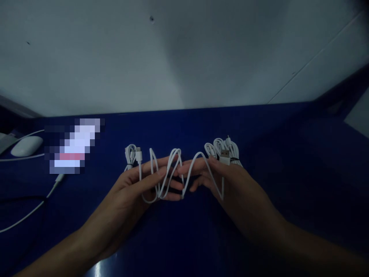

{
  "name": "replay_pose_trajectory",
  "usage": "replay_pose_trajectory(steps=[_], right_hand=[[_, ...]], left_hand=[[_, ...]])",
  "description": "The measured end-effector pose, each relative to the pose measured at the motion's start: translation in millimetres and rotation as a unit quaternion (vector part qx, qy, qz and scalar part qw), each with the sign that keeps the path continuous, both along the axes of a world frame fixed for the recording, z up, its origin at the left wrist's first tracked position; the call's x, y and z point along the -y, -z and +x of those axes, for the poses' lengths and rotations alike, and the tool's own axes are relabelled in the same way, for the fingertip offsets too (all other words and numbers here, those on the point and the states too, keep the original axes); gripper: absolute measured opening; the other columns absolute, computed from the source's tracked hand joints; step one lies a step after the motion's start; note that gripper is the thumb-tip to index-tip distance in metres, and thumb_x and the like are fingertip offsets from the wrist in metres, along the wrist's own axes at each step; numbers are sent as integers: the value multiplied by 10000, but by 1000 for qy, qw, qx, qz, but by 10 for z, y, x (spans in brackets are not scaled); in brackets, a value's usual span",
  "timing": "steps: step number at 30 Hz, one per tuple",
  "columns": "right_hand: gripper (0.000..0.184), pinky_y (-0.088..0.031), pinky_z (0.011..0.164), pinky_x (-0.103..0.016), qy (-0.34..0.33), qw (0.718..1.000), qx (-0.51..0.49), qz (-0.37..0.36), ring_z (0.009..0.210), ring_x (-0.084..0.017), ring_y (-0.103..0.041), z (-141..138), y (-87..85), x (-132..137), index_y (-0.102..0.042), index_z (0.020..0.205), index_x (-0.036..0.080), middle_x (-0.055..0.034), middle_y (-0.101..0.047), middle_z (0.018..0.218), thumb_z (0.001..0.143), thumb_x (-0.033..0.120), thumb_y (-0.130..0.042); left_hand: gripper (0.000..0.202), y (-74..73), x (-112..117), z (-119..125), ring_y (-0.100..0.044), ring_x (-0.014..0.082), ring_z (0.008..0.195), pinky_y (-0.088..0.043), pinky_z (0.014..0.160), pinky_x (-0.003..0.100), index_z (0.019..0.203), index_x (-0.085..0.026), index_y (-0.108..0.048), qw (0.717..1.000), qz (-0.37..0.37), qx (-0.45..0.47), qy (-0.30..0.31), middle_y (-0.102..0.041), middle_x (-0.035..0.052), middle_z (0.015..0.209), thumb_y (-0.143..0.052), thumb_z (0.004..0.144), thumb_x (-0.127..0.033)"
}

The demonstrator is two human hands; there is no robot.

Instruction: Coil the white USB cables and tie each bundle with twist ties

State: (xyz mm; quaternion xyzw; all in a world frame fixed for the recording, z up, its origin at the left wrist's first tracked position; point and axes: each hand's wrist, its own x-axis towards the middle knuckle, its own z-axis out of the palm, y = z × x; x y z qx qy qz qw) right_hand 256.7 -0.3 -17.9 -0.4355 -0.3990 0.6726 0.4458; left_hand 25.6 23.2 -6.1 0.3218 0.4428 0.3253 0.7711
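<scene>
A white USB charging cable [172, 158] stretches in loose zigzag loops between my two hands. My left hand [135, 192] grips several of its loops between thumb and fingers, and one small plug stands up by the index finger. On the other side, my right hand [230, 181] pinches the cable near its wide USB plug [225, 156]. The fingertips of both hands come close together in the middle. Behind my left hand lies a tied cable bundle [131, 152]. More coiled white cables [220, 144], bound with a dark tie, lie behind my right hand.
On the left of the blue table [178, 238] lies a lit, blurred-out phone [76, 146] with a white lead [37, 207] plugged in. A white computer mouse [27, 146] is beside it. A pale wall [115, 57] rises behind the table.
</scene>
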Motion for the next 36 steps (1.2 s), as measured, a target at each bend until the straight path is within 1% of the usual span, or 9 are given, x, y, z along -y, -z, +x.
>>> replay_pose_trajectory(steps=[4,8,13,19,22,25,28,31,36], right_hand=[[483,-558,908,-408,11,1000,-20,7,1042,-266,-707,-23,-57,1,-950,1057,292,-98,-847,1234,1166,564,-565],[479,-573,905,-416,22,1000,-8,-5,924,-250,-678,-30,-93,-15,-949,1000,271,-100,-841,1142,1136,562,-592],[492,-568,857,-395,46,999,-9,-12,947,-254,-682,6,-70,4,-935,959,293,-83,-837,1081,1152,516,-540],[433,-628,941,-436,66,995,-70,3,1125,-286,-766,-5,-77,18,-891,951,333,-53,-860,1173,1153,481,-537],[396,-610,1074,-451,86,993,-86,10,1228,-284,-762,-23,-87,-1,-889,980,338,-42,-860,1190,1153,464,-555],[329,-613,1087,-462,95,991,-97,14,1265,-291,-756,-25,-92,-15,-900,980,346,-30,-857,1232,1131,451,-627],[334,-615,1090,-475,76,992,-99,18,1280,-302,-757,-14,-99,-26,-923,1021,350,-29,-857,1277,1139,458,-629],[331,-604,1130,-481,57,995,-80,20,1365,-320,-726,5,-114,-45,-933,1073,341,-44,-855,1310,1139,474,-637],[279,-598,1174,-477,70,996,-50,-8,1415,-325,-707,44,-162,-80,-915,1105,290,-77,-834,1367,1110,463,-696]], left_hand=[[344,-13,-24,19,-858,232,1065,-718,945,292,1441,-233,-834,999,-14,4,-38,-891,119,1285,-759,1117,-322],[302,-44,-41,33,-850,239,1036,-733,917,288,1379,-202,-866,997,-4,18,-69,-893,110,1133,-750,1113,-286],[275,-104,-25,38,-829,242,1078,-732,934,295,1327,-182,-877,994,0,3,-113,-863,100,1183,-704,1133,-272],[375,-98,-35,38,-837,367,1211,-731,976,415,1370,-133,-844,997,20,36,-59,-870,205,1284,-632,1167,-366],[378,-87,-27,28,-811,413,1296,-717,1043,487,1414,-142,-828,999,17,30,-38,-848,217,1388,-653,1153,-352],[415,-93,-5,16,-781,441,1346,-721,1042,549,1463,-152,-810,999,9,33,-1,-823,218,1454,-632,1159,-373],[433,-101,10,6,-742,450,1409,-714,1054,553,1504,-176,-793,998,7,48,29,-792,202,1524,-609,1165,-372],[432,-97,7,-3,-715,451,1454,-667,1137,552,1523,-223,-788,998,-1,38,39,-740,160,1616,-637,1157,-394],[448,-57,1,-14,-686,411,1505,-619,1207,497,1580,-321,-742,1000,-8,25,13,-705,102,1673,-692,1144,-414]])
